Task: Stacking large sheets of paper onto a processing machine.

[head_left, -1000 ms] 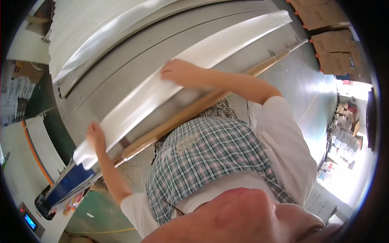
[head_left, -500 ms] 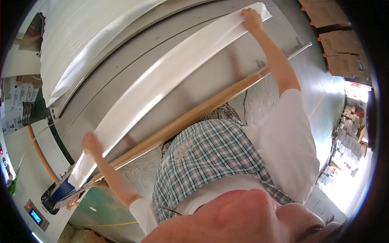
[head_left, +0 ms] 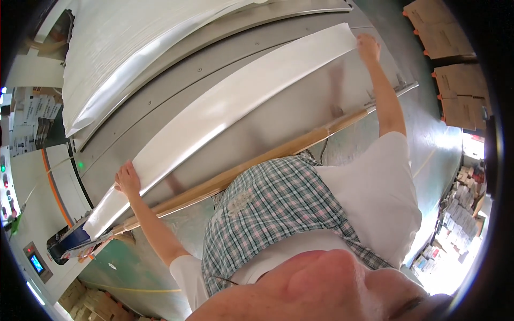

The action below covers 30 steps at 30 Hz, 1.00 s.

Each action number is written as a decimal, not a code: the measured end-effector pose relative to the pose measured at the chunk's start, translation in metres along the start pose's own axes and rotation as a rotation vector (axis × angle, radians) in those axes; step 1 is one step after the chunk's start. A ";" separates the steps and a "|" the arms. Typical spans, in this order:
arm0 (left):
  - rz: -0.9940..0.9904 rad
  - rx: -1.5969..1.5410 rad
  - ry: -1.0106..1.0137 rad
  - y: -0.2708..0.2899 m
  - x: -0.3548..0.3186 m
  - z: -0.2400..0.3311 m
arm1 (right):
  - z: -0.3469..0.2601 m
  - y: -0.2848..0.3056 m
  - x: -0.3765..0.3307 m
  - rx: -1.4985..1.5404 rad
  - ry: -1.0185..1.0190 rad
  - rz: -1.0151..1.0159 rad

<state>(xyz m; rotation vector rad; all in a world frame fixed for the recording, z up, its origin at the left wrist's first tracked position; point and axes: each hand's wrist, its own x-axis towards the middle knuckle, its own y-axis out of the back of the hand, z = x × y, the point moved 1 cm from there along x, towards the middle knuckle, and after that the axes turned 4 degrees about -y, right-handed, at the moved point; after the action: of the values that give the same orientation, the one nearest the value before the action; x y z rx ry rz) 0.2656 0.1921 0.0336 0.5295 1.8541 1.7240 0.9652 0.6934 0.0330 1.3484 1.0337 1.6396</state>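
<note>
A long, glossy white strip of sheet material (head_left: pixel 235 99) stretches slantwise over the grey metal table (head_left: pixel 257 134). Near its lower left end my left hand (head_left: pixel 127 179) rests on it, fingers laid out over the surface. At the far right end my right hand (head_left: pixel 369 48) has its fingers bent against the strip's short edge; the fingertips are partly hidden. The strip looks mostly flat, its left tip reaching a dark blue and black part (head_left: pixel 72 241) at the table's corner.
Behind the strip lies a thick white stack of sheets (head_left: pixel 123 59) beyond a metal rail (head_left: pixel 225 24). A wooden bar (head_left: pixel 251 162) edges the table before my checked apron (head_left: pixel 273 203). A control panel (head_left: pixel 37 262) is at left; cartons (head_left: pixel 460 80) stand at right.
The strip has come down onto the table and nearer me. My right hand has moved down and right to its end; my left hand's fingers have spread onto it.
</note>
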 end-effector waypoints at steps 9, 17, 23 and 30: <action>-0.075 0.020 0.086 -0.010 0.002 -0.011 | -0.052 0.003 0.031 0.562 0.327 -0.408; -0.221 0.039 0.084 -0.005 0.012 -0.004 | -0.068 -0.054 0.062 0.335 0.110 -0.653; -0.175 0.158 0.131 -0.006 0.007 -0.069 | -0.092 -0.039 0.027 0.411 0.416 -0.862; 0.292 0.268 0.024 0.000 -0.056 -0.066 | -0.169 0.062 -0.050 0.677 0.563 -1.337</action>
<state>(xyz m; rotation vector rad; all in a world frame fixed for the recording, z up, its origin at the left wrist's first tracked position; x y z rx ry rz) 0.2672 0.1056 0.0421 0.9294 2.1245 1.6704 0.8019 0.6040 0.0520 0.2000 2.2634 0.5846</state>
